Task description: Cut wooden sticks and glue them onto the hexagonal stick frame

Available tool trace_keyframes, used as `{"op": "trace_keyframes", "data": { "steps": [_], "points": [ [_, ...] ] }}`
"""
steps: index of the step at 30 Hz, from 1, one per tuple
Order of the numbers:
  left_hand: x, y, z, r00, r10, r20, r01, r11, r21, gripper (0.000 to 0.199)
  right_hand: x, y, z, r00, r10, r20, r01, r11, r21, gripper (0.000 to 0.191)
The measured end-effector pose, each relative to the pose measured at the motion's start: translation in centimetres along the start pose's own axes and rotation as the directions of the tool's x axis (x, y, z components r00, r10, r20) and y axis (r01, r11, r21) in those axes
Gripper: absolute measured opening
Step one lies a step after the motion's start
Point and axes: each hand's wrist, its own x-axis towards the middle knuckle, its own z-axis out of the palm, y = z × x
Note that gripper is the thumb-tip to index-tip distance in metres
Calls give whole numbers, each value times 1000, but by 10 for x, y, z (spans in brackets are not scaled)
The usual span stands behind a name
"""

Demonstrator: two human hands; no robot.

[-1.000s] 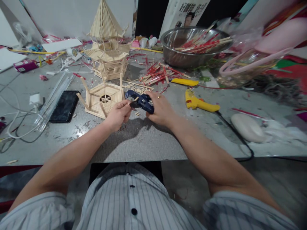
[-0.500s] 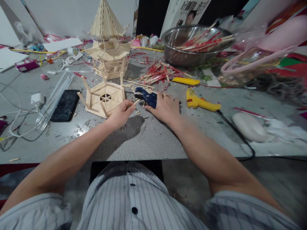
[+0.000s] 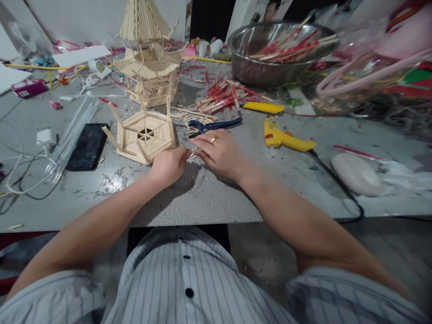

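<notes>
From where I stand, on the left a flat black phone [image 3: 87, 147] lies on the shiny grey surface [image 3: 202, 202], in the same spot as before. Next comes the pale six-sided wooden frame [image 3: 157, 143], made of thin sticks, with little posts standing up from it. Behind it is the tall pale stick tower [image 3: 148, 68] with a pointed roof. Neither has been moved.

The left hand [image 3: 170, 166] is just beside the frame's near right edge. Its grip is pinching a short pale wooden stick [image 3: 192, 150], same as a moment ago. The stick is in the gap between the two hands, low over the surface.

The big change is the dark blue metal cutters [image 3: 216, 126]. A second ago the right hand [image 3: 222, 153] was holding them. Now they lie on the surface, just past that hand. The right fingertips have come over to the stick's other end, but it is too small for me to tell whether that grip is closed on it.

Farther right, the yellow plastic glue gun [image 3: 285, 139] is lying down, just like before.
</notes>
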Motion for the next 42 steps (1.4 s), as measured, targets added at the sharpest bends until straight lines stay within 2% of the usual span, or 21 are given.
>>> {"op": "trace_keyframes", "data": {
  "steps": [3, 8, 18, 23, 32, 39, 42],
  "points": [
    [-2, 2, 0, 999, 30, 14, -32, 995, 97, 32, 0, -7, 3, 999, -33, 8, 34, 996, -81, 39],
    [-3, 4, 0, 999, 35, 33, -40, 987, 153, 31, 1, -13, 3, 999, 23, 49, -12, 978, -209, 36],
    [-3, 4, 1, 998, 22, 64, -34, 983, 182, 30, 0, -18, 2, 994, 48, 103, -17, 960, -280, 31],
    [-3, 5, -1, 998, 33, 50, -39, 992, 118, 27, -2, -18, 4, 998, 44, 51, -30, 966, -258, 33],
    [0, -2, 8, 998, 40, -56, -47, 990, -131, 25, -2, -20, 11, 996, 78, -44, -85, 971, -224, 41],
    [-2, 8, 6, 997, -52, -53, 44, 987, -153, 24, -1, -30, 10, 984, 173, -47, -179, 958, -223, 39],
    [-1, 5, 5, 997, -40, -66, 29, 987, -160, 26, -1, -27, 9, 982, 189, -2, -187, 971, -149, 39]
  ]
}}
